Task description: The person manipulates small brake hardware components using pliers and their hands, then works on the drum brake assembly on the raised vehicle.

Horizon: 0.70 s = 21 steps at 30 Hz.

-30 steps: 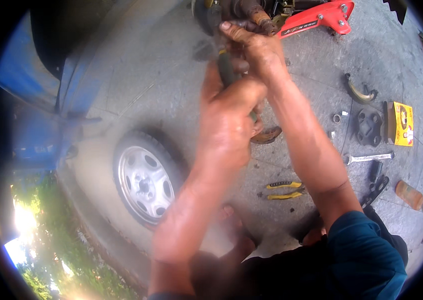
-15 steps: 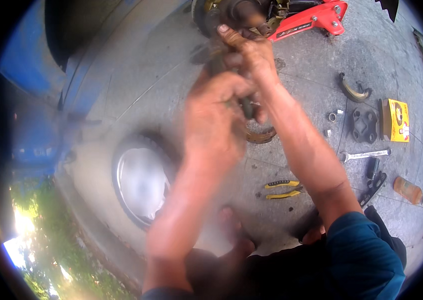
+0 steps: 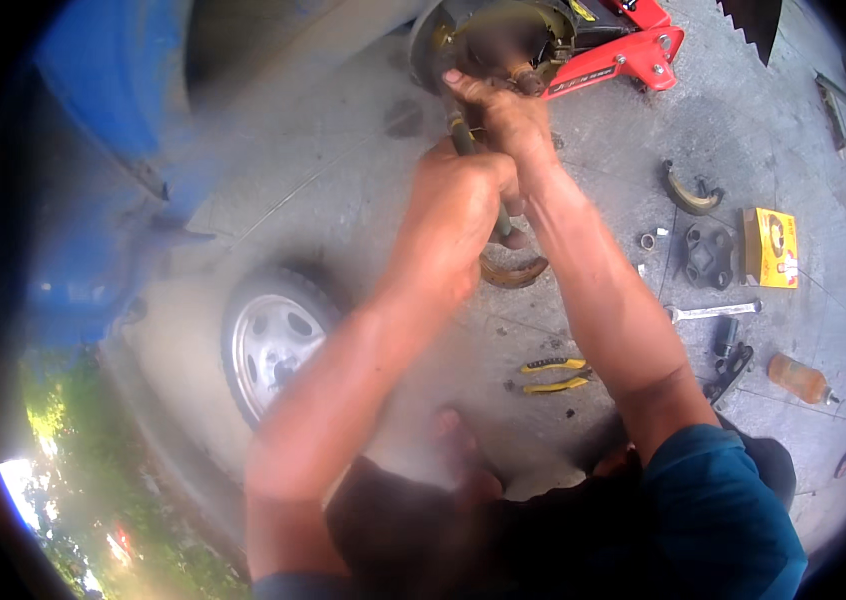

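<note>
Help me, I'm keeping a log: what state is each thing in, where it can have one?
Left hand: closed around the green-handled tool
Right hand: thumb extended, grip unclear
Green-handled tool: held, slanted
Hub assembly: exposed, partly blurred
Wheel: unmounted
Yellow-handled pliers: lying, handles spread
Spanner: lying flat
Bottle: on its side
Yellow box: open or shut unclear

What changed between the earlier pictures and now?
The left forearm swung leftward and covers more of the wheel. The view shifted slightly. The left hand still grips the green-handled tool, the right hand stays by the hub, the pliers lie where they were.
</note>
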Available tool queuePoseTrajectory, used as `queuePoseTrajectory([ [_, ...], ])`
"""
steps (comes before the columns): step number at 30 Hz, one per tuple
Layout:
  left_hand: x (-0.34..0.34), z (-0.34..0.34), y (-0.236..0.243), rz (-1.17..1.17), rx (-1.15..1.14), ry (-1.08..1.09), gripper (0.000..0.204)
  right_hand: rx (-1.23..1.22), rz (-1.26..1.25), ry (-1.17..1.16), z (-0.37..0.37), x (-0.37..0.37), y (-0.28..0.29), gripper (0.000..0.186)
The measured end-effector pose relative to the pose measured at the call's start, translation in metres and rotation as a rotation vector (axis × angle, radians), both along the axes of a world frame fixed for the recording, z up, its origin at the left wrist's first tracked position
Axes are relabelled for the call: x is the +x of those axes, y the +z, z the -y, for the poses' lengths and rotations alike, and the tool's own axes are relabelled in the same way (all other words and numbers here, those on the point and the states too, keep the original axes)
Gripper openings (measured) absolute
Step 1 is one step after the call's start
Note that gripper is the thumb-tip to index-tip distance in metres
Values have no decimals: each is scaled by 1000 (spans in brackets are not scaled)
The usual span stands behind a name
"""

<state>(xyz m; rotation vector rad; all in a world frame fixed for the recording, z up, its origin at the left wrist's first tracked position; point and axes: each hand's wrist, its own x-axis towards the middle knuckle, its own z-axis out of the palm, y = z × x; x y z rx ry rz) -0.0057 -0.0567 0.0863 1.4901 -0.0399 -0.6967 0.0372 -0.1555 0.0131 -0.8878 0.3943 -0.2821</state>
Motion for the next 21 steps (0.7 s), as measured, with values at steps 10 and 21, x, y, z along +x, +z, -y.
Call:
queuePoseTrajectory([
  [10,-5,11,-29,338,371,82,36,53,29,-52,-3,14,-9,33],
  [21,-2,8,-7,29,108,253,34,149,-18,-48,-6,6,-2,22],
])
